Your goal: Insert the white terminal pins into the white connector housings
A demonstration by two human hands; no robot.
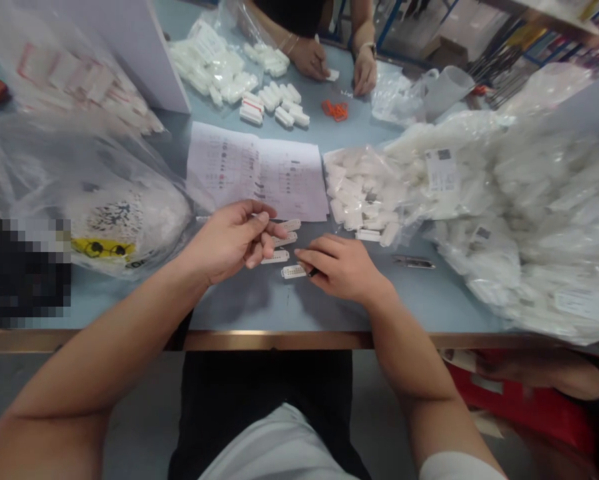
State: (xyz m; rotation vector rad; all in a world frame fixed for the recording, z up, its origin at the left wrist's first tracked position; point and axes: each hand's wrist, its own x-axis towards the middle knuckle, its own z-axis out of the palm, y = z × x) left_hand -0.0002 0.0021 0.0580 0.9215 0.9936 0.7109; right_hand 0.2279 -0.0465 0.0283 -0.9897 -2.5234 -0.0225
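Head view: two bare hands meet over a blue table (239, 303).
Left hand (232, 241): fingers curled with the thumb laid over them. The fingertips touch the end of a white connector (276, 257); whether they grip it I cannot tell.
Right hand (343, 268): fingers drawn together, pinched on a dark slim tool (313, 272). Its tip is against the nearest connector (292, 271), just left of the fingertips.
Between the hands: two spare connectors (288, 232), just beyond the left fingertips.
Beyond both hands: printed sheets (259, 170).
Right of the right hand: bagged white parts (366, 193).
Far edge: a co-worker's hands (312, 59).
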